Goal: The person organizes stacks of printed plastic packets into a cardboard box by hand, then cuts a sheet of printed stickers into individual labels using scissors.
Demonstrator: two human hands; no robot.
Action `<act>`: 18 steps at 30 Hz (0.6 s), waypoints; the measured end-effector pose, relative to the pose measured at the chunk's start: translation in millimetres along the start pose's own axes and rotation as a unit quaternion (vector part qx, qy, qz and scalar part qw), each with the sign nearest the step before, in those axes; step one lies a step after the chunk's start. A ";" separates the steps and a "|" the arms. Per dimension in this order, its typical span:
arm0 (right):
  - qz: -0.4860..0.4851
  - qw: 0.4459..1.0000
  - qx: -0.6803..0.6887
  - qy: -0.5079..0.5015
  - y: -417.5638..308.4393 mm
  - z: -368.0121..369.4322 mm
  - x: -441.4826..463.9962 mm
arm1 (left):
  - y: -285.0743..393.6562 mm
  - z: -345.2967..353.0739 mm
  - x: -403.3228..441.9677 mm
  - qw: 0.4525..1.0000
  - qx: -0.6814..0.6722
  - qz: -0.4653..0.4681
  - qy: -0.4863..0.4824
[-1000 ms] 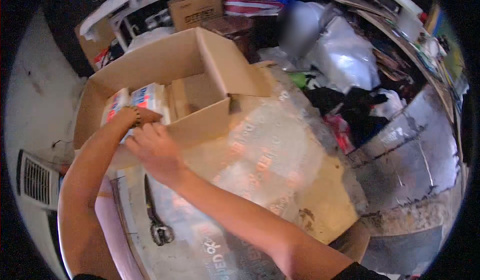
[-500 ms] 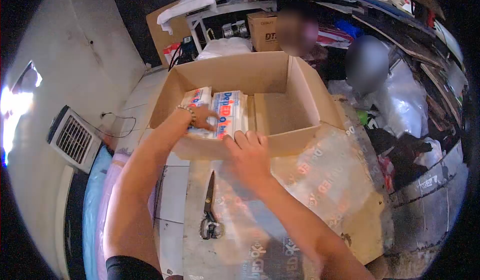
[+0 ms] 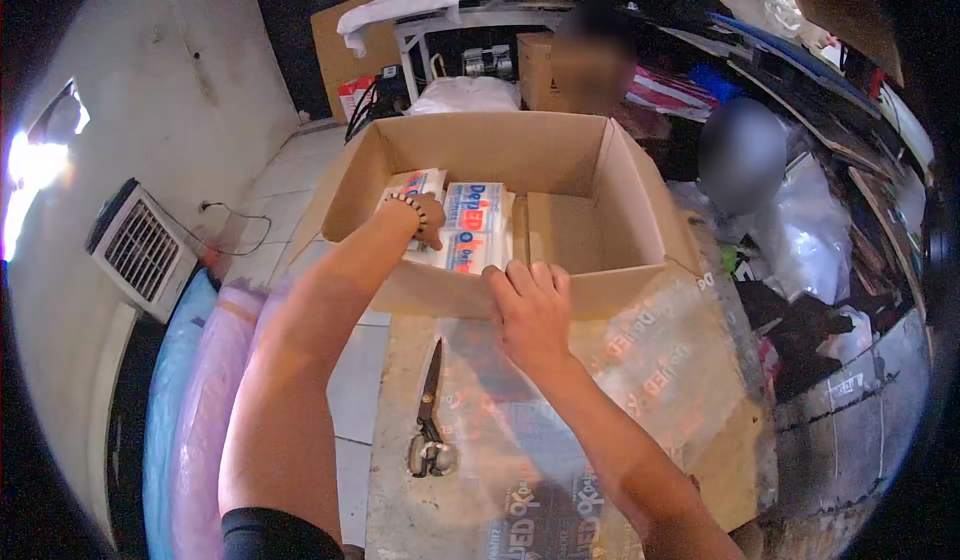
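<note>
An open cardboard box [image 3: 480,298] holds two side-by-side stacks of white plastic packs [image 3: 475,210] printed in blue and red, in its left half. My left hand [image 3: 430,222], with a beaded bracelet at the wrist, reaches over the front wall and touches the packs where the stacks meet. Its fingers point down and are mostly hidden. My right hand [image 3: 532,310] has its fingers curled over the top edge of the box's front wall. Large scissors [image 3: 430,415] with dark blades lie in front of the box.
Printed clear plastic sheeting [image 3: 640,370] covers the work surface. At left stand a white air cooler [image 3: 145,250] and blue and pink rolls [image 3: 215,390]. Clear plastic bags [image 3: 805,220] pile up at right. Another cardboard box [image 3: 537,72] stands behind.
My left hand's spread fingers have drawn in and now point down at the packs. My right hand stays at the front wall. The whole view has shifted slightly.
</note>
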State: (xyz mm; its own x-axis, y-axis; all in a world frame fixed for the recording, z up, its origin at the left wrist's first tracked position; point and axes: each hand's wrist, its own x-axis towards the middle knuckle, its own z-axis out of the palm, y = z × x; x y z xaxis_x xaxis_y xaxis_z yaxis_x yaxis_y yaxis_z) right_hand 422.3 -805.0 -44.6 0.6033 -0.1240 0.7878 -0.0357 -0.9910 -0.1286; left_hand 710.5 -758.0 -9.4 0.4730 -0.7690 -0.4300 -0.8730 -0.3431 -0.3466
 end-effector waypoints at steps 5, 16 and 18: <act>0.000 1.000 -0.002 -0.004 0.5 -1.6 -0.6 | 28.7 -42.3 -50.7 0.996 0.003 -0.089 -0.023; 0.018 0.999 -0.018 -0.035 -7.4 -9.2 2.2 | -45.9 -18.6 -79.1 0.880 -0.246 -0.172 0.368; 0.012 0.999 -0.021 -0.025 -6.9 -8.0 -0.7 | -43.9 -11.5 -89.3 0.870 -0.245 -0.184 0.386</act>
State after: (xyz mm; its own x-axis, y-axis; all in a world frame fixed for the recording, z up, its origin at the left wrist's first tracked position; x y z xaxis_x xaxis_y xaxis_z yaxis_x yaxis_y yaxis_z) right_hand 415.8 -798.5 -39.4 0.6403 -0.1457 0.7542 -0.0831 -0.9892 -0.1206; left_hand 705.2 -680.5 53.8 0.6748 -0.6274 0.3885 -0.7153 -0.6857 0.1350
